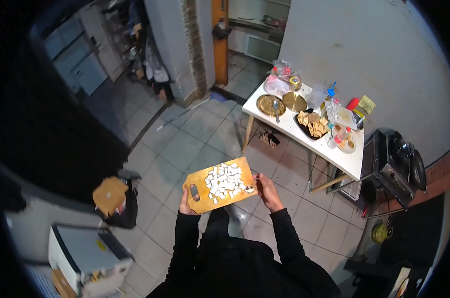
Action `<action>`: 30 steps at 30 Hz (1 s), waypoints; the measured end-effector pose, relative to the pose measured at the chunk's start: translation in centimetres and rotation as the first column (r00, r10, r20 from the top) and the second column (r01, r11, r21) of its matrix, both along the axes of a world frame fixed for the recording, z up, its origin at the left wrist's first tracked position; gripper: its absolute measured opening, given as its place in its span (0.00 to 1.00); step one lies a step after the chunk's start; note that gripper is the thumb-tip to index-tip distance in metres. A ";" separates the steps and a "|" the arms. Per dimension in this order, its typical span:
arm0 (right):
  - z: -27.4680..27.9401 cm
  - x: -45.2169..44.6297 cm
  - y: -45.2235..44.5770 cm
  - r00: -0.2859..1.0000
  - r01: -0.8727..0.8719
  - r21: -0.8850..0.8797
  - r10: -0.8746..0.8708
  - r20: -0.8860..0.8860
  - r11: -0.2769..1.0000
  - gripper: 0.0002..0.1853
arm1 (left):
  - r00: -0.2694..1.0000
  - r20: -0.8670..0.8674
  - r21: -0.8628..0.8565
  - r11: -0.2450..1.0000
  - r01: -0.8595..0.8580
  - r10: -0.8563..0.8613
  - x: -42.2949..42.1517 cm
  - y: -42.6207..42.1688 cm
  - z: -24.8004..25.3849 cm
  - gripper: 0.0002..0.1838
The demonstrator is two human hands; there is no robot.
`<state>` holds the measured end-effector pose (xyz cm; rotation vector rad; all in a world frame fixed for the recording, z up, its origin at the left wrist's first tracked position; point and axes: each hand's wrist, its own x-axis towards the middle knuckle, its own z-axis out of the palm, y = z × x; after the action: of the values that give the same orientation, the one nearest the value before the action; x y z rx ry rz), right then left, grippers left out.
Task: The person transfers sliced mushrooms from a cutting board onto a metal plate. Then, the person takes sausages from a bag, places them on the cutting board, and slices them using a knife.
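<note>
Both my hands carry a wooden cutting board (196,177) out in front of my body, above the tiled floor. Its handle end with the oval slot is at my left. Many small white cut pieces (224,180) lie spread over the board; their exact kind cannot be made out. My left hand (186,201) grips the left edge near the handle slot, thumb on top. At the opposite end, my right hand (268,192) is closed on the right edge, next to a small round dark-and-white mark or item near that corner.
A white table (341,160) at the right holds a brass-coloured tray (271,106) with a spoon, a black tray of flat bread pieces (312,124), plates and bottles. Beyond it is a black stove (391,166). A bag with cardboard (110,196) and a small white fridge (66,253) stand left.
</note>
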<state>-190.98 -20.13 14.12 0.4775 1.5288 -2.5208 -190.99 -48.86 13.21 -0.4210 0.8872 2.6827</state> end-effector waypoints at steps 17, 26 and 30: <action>-9.1 -34.3 5.5 0.950 0.276 0.065 -0.282 0.133 0.959 0.09 | 0.972 0.016 -0.040 0.971 0.235 -0.235 -48.2 3.7 -0.8 0.23; -13.0 -44.0 19.1 0.548 0.730 0.408 -0.826 0.130 0.548 0.10 | 0.881 -0.065 -0.217 0.868 0.446 -0.469 -64.9 8.6 -3.4 0.35; -17.6 -43.9 25.0 0.297 0.759 0.533 -0.927 0.231 0.375 0.17 | 0.801 0.037 -0.085 0.797 0.598 -0.597 -70.4 11.6 -4.6 0.40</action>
<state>-234.85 4.86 -3.51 2.4318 1.6852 -2.2490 -261.41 -37.26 8.58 -0.1301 0.9506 2.0571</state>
